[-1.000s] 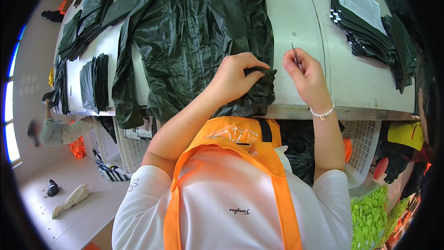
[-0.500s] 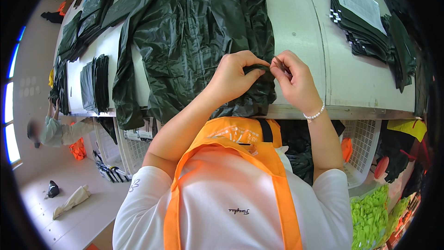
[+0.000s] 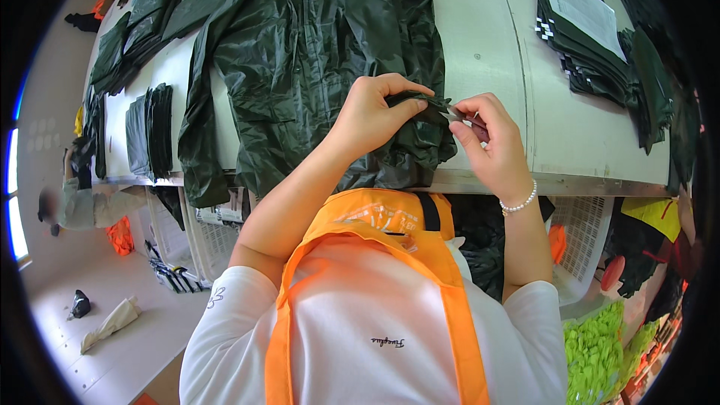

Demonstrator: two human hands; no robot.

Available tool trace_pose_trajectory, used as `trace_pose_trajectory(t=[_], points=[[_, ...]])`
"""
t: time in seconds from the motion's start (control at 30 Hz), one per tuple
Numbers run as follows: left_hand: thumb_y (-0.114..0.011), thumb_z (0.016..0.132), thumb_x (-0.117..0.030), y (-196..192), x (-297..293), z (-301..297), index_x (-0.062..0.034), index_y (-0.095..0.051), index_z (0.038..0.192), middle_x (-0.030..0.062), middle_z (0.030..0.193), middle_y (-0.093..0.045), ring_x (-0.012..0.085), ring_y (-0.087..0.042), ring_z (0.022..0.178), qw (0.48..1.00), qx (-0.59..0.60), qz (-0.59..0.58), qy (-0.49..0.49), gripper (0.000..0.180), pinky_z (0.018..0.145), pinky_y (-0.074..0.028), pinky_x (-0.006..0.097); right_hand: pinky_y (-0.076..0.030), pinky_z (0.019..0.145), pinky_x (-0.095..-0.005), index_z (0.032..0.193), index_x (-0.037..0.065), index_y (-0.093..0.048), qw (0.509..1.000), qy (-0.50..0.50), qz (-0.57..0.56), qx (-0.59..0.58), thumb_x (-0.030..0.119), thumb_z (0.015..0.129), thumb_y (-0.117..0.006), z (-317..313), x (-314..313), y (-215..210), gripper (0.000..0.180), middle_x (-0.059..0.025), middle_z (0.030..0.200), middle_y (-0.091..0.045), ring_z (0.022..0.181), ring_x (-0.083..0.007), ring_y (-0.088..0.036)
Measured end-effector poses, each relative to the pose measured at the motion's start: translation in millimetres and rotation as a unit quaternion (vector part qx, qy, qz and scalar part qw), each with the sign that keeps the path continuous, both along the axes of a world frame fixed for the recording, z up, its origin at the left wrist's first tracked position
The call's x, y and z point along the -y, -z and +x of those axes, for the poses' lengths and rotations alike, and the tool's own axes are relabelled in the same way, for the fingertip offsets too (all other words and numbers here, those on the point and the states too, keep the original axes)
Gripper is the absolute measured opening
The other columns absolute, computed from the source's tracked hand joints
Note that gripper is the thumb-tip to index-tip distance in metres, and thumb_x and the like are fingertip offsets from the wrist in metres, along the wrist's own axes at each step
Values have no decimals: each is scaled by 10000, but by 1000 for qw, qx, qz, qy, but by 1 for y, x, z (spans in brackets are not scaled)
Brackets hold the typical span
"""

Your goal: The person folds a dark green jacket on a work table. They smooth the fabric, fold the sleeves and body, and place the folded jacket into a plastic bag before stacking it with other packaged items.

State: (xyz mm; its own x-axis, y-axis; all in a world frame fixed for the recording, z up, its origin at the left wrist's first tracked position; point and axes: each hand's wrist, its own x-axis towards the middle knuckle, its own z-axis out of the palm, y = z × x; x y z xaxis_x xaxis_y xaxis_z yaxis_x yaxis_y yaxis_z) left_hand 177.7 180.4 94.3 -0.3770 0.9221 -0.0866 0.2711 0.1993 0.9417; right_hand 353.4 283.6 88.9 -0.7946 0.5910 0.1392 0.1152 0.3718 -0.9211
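Observation:
A dark green, shiny rain jacket lies spread on the table, its lower edge hanging over the front. My left hand is closed on a gathered bit of the jacket at its right side, pinching it between thumb and fingers and raising it a little. My right hand, with a beaded bracelet at the wrist, is closed round small thread snips. The snips' metal tip points at the pinched cloth. Whether the blades touch it, I cannot tell.
Folded dark garments stand on the table at left. At right lies a dark garment stack with a paper sheet on top. White plastic baskets stand below the table edge. Another person is at far left.
My right hand has moved slightly right and down from the left hand, and the snips' metal tip now shows. The left hand keeps its pinch on the jacket, whose pinched edge is raised.

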Motion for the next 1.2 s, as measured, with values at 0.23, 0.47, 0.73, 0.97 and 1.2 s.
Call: trace_pose_trajectory(t=[0.23,0.47,0.73,0.97,1.2], points=[[-665,780,-46,0,-1,4,-18,-697,964,59,822,-649,109,-593,774,999,-32,-5,5,189,726,-463,238,-504,657,-259,913,17,-555,999,16,35,-4,57,816,-661,-7,1,9,149,-81,860,-557,732,-202,-608],[-664,773,-40,0,1,2,-6,-692,962,65,830,-653,112,-596,779,999,-45,8,7,194,727,-467,241,-499,629,-261,906,17,-560,995,26,93,-14,46,804,-670,-14,4,2,153,-76,859,-559,721,-195,-615],[-663,772,-44,1,0,6,1,-690,957,64,832,-661,113,-599,786,1000,2,13,2,193,744,-470,241,-466,609,-221,898,1,-563,998,7,-16,-63,12,806,-667,-16,1,9,140,-52,824,-534,673,-130,-557],[-672,769,-67,1,0,7,2,-692,941,101,830,-671,140,-613,761,1000,-7,20,-2,187,724,-478,261,-413,572,-183,931,5,-576,997,12,-11,-78,16,815,-670,-15,-4,21,150,-26,855,-540,659,-65,-507],[-658,774,-15,-6,-1,-3,-10,-702,968,25,830,-653,92,-590,793,994,102,40,12,199,766,-466,225,-354,551,-148,1156,19,-549,960,-90,-264,-3,38,778,-713,3,-33,54,413,34,847,-587,648,7,-429]])
